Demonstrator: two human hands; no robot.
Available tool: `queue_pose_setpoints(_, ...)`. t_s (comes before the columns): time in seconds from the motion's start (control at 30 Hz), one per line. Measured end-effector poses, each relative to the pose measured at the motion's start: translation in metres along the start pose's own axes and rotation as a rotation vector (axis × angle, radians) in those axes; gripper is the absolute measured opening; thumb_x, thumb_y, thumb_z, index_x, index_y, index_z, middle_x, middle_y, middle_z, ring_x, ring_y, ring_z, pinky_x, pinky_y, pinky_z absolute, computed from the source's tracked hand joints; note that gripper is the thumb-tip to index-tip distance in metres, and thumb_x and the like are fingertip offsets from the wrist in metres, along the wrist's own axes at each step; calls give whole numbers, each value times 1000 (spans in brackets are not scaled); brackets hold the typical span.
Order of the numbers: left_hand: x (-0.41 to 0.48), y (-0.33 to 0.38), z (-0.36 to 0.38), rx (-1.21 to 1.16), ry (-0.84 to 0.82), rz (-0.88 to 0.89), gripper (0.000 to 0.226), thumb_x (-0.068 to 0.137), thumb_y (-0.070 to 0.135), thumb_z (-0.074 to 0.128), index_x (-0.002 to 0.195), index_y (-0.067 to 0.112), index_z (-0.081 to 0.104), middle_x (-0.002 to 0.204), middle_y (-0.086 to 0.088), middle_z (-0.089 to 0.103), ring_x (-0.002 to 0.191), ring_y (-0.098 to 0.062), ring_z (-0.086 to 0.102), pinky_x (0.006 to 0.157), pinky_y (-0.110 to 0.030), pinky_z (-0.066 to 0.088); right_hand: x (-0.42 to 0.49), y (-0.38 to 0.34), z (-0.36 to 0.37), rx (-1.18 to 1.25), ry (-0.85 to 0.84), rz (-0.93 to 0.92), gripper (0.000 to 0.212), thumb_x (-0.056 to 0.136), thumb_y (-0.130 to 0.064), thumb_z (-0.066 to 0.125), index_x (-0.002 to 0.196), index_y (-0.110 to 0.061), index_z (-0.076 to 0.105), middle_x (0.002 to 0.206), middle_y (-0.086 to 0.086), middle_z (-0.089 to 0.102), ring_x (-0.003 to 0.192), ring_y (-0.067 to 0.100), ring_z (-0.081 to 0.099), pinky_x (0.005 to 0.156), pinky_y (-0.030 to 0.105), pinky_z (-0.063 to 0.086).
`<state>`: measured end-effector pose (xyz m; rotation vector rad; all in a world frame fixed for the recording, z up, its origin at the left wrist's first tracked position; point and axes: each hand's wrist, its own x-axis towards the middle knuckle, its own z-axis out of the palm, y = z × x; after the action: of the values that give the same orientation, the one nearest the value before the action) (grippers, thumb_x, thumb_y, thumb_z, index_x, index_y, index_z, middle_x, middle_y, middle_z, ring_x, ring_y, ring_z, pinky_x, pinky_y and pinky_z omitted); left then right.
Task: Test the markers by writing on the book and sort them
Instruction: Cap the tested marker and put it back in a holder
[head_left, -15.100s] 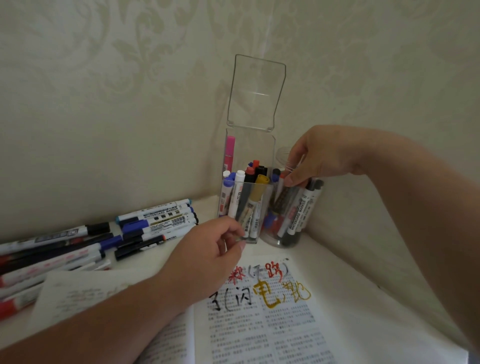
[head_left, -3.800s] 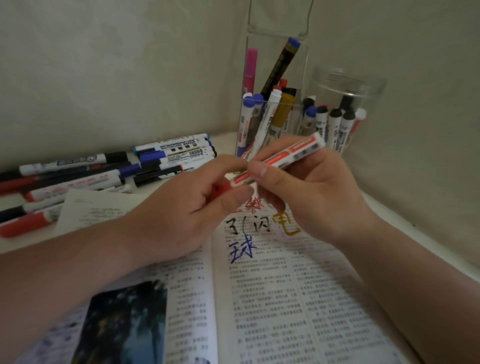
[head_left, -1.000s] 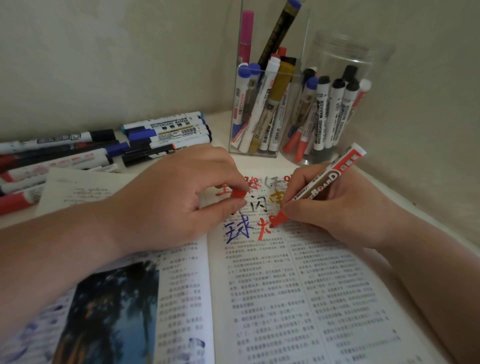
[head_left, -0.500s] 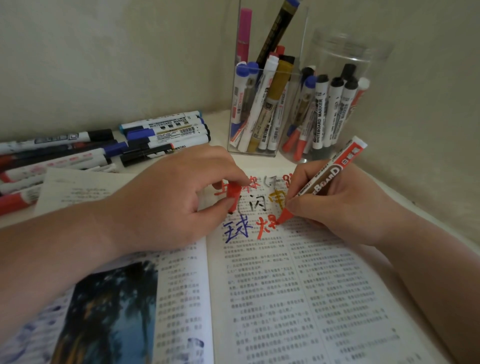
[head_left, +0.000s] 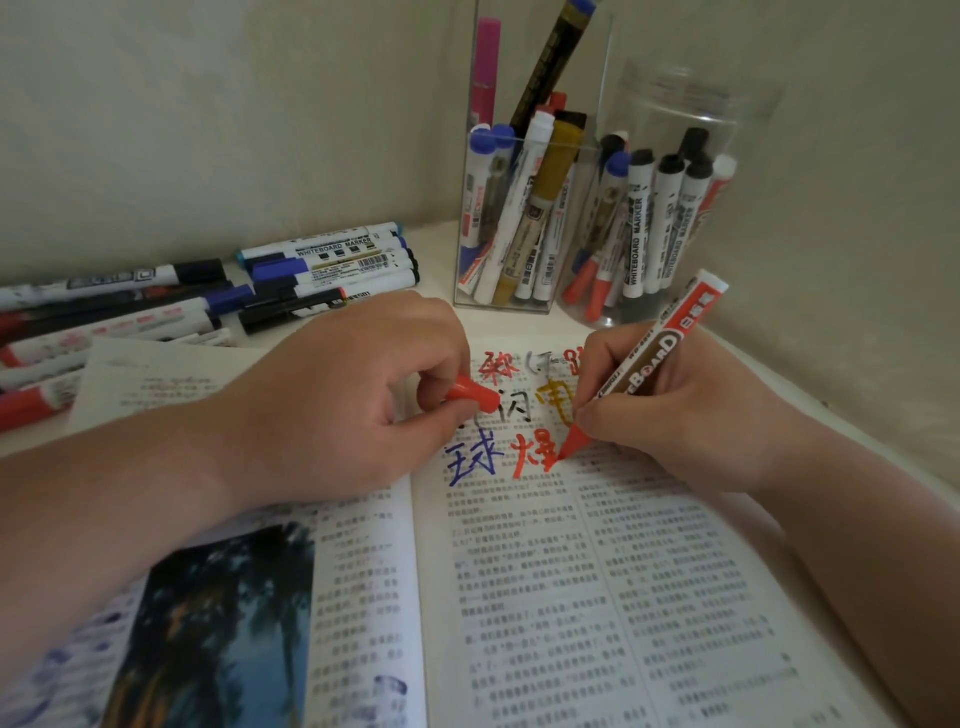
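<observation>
The person's right hand (head_left: 691, 415) held a red-and-white whiteboard marker (head_left: 655, 358) the way one holds a pen. Its fingers (head_left: 597, 415) were clamped round the lower barrel, and the butt end slanted up and away toward the containers. The red tip rested on the right-hand page of an open printed book (head_left: 597, 571), at the edge of a red handwritten character (head_left: 530, 457). That character stood just to the right of a blue one (head_left: 470, 462). More handwriting in red, black and yellow sat above them, partly hidden by both hands.

The left hand (head_left: 332, 395) lay across the book's centre fold. Its thumb and curled fingers (head_left: 431, 374) pinched a red plastic cap (head_left: 470, 397) just above the page.

The book lay flat on a pale counter (head_left: 436, 244), with a dark photograph on its left page. Behind the book, in the corner, stood a square clear plastic box (head_left: 592, 78) crowded with upright markers in blue, white, gold, pink and black. A round clear plastic jar (head_left: 691, 98) touched or nearly touched it on the right. It held black-capped, blue-capped and red-capped markers.

To the left, loose whiteboard markers (head_left: 322, 260) lay side by side along the wall, capped in black, blue and red. A loose sheet of paper (head_left: 156, 384) lay partly over the nearest ones.
</observation>
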<state>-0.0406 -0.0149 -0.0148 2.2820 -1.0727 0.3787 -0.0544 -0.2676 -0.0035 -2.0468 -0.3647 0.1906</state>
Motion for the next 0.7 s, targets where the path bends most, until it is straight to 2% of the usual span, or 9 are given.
queue_pose_setpoints(0.1, -1, 0, 0, -18, 41, -24, 22, 88, 44, 62, 77, 28, 51, 88, 11, 64, 85, -14, 62, 72, -38, 50, -1, -1, 0, 18, -33, 3, 7, 69, -16, 71, 67, -10, 68, 72, 36, 62, 57, 27, 47, 55, 34, 36)
queue_pose_setpoints(0.2, -1, 1, -1, -54, 58, -51, 21, 88, 48, 59, 94, 28, 58, 86, 16, 61, 84, -8, 60, 70, -27, 47, -2, -1, -1, 39, -76, -3, 6, 70, -12, 69, 65, -15, 70, 68, 26, 67, 59, 29, 50, 58, 39, 38)
queue_pose_setpoints(0.27, 0, 1, -1, -41, 47, -26, 21, 90, 45, 59, 100, 26, 60, 88, 16, 59, 85, -8, 58, 71, -25, 46, -3, -1, -1, 48, -97, -6, 5, 68, -18, 73, 67, -14, 70, 70, 24, 69, 60, 32, 53, 59, 40, 40)
queue_pose_setpoints(0.33, 1, 1, 0, -13, 35, -6, 17, 92, 40, 62, 95, 24, 63, 89, 14, 60, 85, -10, 58, 73, -28, 47, -3, -1, -1, 29, -96, -13, 16, 67, -27, 74, 71, -12, 71, 76, 25, 71, 61, 40, 56, 59, 39, 44)
queue_pose_setpoints(0.4, 1, 1, 0, -7, 30, 1, 14, 90, 33, 68, 84, 22, 62, 90, 10, 62, 87, -13, 60, 75, -32, 49, -3, -1, -1, 27, -78, -19, 12, 69, -24, 73, 72, -12, 70, 76, 28, 70, 59, 43, 55, 59, 41, 43)
queue_pose_setpoints(0.5, 0, 1, 0, -1, 61, -3, 15, 89, 33, 69, 82, 27, 56, 90, 9, 62, 87, -15, 60, 75, -32, 48, -3, -2, -2, 42, -65, -21, 4, 72, -13, 69, 67, -13, 70, 66, 24, 66, 55, 27, 50, 54, 37, 39)
queue_pose_setpoints(0.57, -1, 0, 1, -1, 85, -20, 10, 90, 37, 65, 94, 30, 59, 93, 14, 60, 89, -12, 58, 77, -26, 46, -4, -3, -2, 47, -104, -27, 9, 73, -10, 69, 67, -16, 71, 59, 8, 66, 53, 20, 50, 50, 30, 40)
queue_pose_setpoints(0.6, -1, -1, 1, 3, 95, -23, 14, 91, 36, 64, 104, 31, 60, 95, 18, 58, 90, -10, 58, 79, -21, 45, -5, -3, -2, 47, -107, -29, 10, 72, -10, 68, 66, -17, 71, 58, 3, 66, 53, 18, 50, 50, 29, 39)
queue_pose_setpoints(0.7, -1, -2, 2, -7, 89, -5, 36, 97, 32, 58, 133, 30, 55, 105, 21, 58, 94, -7, 57, 84, -13, 41, -4, 0, -3, 25, -47, -35, 9, 68, -10, 66, 61, -15, 67, 56, 9, 62, 54, 24, 48, 54, 34, 38)
